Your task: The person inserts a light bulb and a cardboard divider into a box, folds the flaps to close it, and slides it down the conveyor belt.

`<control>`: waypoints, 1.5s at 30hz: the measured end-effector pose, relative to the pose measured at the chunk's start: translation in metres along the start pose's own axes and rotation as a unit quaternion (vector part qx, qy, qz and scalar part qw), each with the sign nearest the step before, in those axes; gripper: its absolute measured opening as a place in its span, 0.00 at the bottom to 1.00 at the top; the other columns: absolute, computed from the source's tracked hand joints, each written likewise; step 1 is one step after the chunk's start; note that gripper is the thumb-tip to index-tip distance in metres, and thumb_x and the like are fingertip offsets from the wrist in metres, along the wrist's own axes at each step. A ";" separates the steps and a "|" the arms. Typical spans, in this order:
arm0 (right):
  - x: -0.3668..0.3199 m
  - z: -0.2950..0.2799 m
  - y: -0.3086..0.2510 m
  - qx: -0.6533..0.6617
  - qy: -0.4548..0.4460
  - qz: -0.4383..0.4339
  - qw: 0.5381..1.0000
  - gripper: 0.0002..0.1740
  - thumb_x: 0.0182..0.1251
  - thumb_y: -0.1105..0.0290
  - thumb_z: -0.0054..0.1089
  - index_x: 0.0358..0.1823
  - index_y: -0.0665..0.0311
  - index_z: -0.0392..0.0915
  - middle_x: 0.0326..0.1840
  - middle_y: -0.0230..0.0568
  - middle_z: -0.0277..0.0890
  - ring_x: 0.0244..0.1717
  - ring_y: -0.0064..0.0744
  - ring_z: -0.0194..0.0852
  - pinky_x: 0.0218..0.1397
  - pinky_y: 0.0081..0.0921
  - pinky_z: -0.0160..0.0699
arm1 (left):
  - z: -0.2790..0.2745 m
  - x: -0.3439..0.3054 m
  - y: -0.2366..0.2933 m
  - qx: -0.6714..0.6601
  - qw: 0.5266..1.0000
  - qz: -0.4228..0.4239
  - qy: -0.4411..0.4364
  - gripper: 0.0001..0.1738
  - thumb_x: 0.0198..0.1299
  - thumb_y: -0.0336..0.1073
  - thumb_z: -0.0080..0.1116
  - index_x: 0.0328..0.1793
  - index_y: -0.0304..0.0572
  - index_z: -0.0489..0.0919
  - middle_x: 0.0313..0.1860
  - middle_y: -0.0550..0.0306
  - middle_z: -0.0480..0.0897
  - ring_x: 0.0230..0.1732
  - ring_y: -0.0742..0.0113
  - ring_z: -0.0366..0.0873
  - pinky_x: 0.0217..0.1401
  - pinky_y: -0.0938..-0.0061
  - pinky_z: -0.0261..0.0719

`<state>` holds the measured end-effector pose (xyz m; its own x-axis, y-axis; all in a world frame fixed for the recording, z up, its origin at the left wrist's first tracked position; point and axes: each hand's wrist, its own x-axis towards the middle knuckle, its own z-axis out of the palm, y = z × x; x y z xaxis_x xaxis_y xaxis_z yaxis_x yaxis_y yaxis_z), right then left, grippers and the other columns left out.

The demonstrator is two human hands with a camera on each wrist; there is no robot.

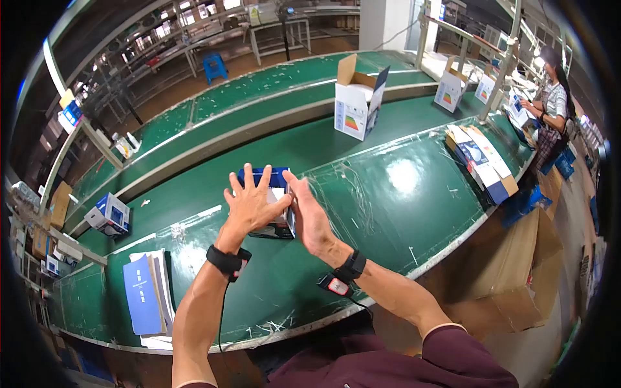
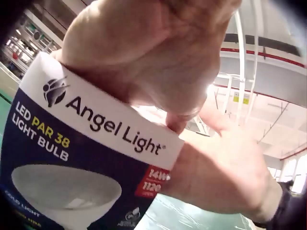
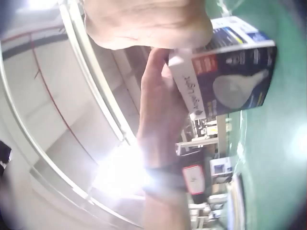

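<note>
A blue and white light bulb box (image 1: pixel 283 227) stands on the green table (image 1: pixel 388 213), between the two hands. Spread, straight fingers of the left hand (image 1: pixel 251 205) lie over its top. Along its right side, the right hand (image 1: pixel 312 218) holds its fingers straight and together. In the left wrist view, the printed face of the box (image 2: pixel 72 124) shows below the left hand (image 2: pixel 148 52), with the right hand (image 2: pixel 220 163) behind it. The right wrist view shows the box (image 3: pixel 235 86) tilted in the picture, beside the right hand (image 3: pixel 148 24) and left hand (image 3: pixel 163 105).
Open white cartons (image 1: pixel 350 115) stand on the belt behind. A small box (image 1: pixel 108 215) is at the left, above a blue booklet (image 1: pixel 141 294) on papers. Flattened cartons (image 1: pixel 477 158) lie at the right, near another person (image 1: pixel 555 103). A large cardboard box (image 1: pixel 504 291) stands below the table edge.
</note>
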<state>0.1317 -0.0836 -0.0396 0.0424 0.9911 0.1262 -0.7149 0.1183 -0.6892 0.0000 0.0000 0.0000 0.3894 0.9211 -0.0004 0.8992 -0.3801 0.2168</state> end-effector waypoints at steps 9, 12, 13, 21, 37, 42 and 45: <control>0.031 0.000 -0.046 -0.518 -0.083 -0.071 0.848 0.25 0.71 0.49 0.73 0.52 0.65 0.88 0.38 0.42 0.84 0.43 0.34 0.77 0.53 0.32 0.78 | -0.026 -0.023 -0.045 -0.254 0.955 0.142 0.048 0.22 0.66 0.45 0.71 0.62 0.43 0.86 0.68 0.45 0.82 0.73 0.49 0.72 0.72 0.59 0.73; 0.045 0.008 -0.061 -0.562 -0.172 0.017 0.809 0.19 0.75 0.53 0.69 0.47 0.63 0.89 0.36 0.38 0.81 0.45 0.31 0.73 0.49 0.31 0.73 | -0.047 -0.022 -0.044 -0.316 0.944 0.093 0.012 0.13 0.64 0.41 0.74 0.46 0.37 0.92 0.41 0.55 0.90 0.45 0.68 0.84 0.49 0.71 0.81; 0.046 0.011 -0.061 -0.583 -0.177 0.013 0.793 0.19 0.75 0.53 0.69 0.45 0.64 0.89 0.35 0.39 0.80 0.43 0.31 0.72 0.47 0.31 0.72 | -0.053 -0.019 -0.048 -0.337 0.938 0.070 -0.048 0.13 0.64 0.41 0.74 0.45 0.37 0.93 0.38 0.56 0.90 0.41 0.71 0.84 0.45 0.73 0.81; 0.039 0.012 -0.052 -0.480 -0.098 0.123 0.863 0.15 0.74 0.63 0.71 0.52 0.65 0.84 0.26 0.32 0.71 0.42 0.25 0.69 0.42 0.30 0.67 | -0.038 -0.018 -0.061 -0.383 0.922 0.050 0.019 0.10 0.64 0.36 0.73 0.46 0.37 0.92 0.52 0.49 0.87 0.48 0.65 0.83 0.51 0.70 0.81; 0.049 -0.026 0.013 -0.067 -0.080 0.110 0.988 0.48 0.81 0.28 0.30 0.84 0.60 0.57 0.82 0.38 0.66 0.81 0.35 0.62 0.84 0.39 0.58 | -0.001 -0.007 -0.009 0.012 1.000 -0.015 0.013 0.76 0.48 0.93 0.51 0.89 0.39 0.56 0.88 0.22 0.47 0.84 0.12 0.42 0.80 0.22 0.45; 0.059 -0.030 -0.014 -0.281 -0.037 0.111 0.952 0.49 0.82 0.33 0.45 0.86 0.67 0.54 0.86 0.47 0.59 0.82 0.40 0.61 0.84 0.36 0.57 | -0.006 0.019 -0.034 0.004 0.998 -0.015 0.065 0.63 0.42 0.75 0.69 0.85 0.56 0.67 0.87 0.27 0.53 0.77 0.17 0.58 0.75 0.26 0.56; 0.087 -0.049 -0.068 -0.495 -0.087 -0.090 0.860 0.47 0.74 0.51 0.69 0.84 0.69 0.57 0.83 0.56 0.61 0.82 0.46 0.61 0.82 0.41 0.64 | -0.029 0.035 -0.087 0.050 0.991 0.001 0.125 0.58 0.38 0.65 0.75 0.82 0.65 0.72 0.87 0.31 0.53 0.76 0.17 0.58 0.74 0.22 0.58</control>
<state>0.2188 -0.0023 -0.0168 -0.0760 0.9376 0.3394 0.2394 0.3476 -0.9066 -0.0704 0.0673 0.0091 0.3407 0.9080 0.2439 0.9189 -0.3765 0.1179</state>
